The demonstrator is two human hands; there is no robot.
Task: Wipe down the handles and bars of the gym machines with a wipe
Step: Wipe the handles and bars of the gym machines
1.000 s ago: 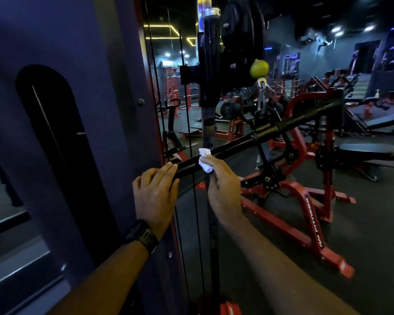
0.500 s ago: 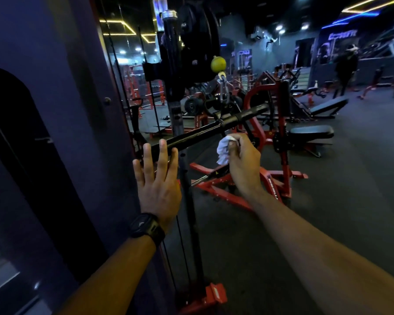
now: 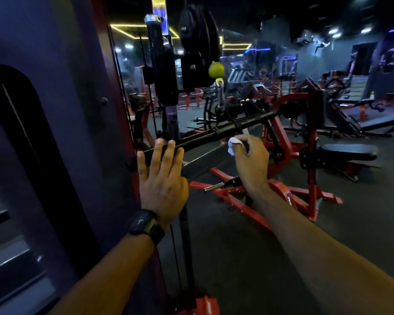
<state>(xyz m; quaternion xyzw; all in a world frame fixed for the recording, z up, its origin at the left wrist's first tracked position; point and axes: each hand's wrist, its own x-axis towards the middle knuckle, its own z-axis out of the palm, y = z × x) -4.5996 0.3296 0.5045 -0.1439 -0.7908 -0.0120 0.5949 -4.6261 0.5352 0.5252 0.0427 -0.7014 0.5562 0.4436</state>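
Head view: the left hand (image 3: 162,178) lies flat, fingers straight, against the near end of the black cable-machine bar (image 3: 225,128). The right hand (image 3: 251,164) is curled round a white wipe (image 3: 233,144) just below that bar. Dark rubber floor (image 3: 237,258) spreads beneath. A red machine frame (image 3: 305,192) stands at 3 o'clock and yellow ceiling strips (image 3: 127,25) glow at 12.

The dark gym floor (image 3: 362,235) is carrying everything here. A red machine frame (image 3: 312,201) is standing on it, its long base rails lying flat and spreading across the surface. Nearer, the red foot (image 3: 206,305) of an upright column is resting on the floor. Farther back, more red machines are standing in rows, too dim to tell apart.
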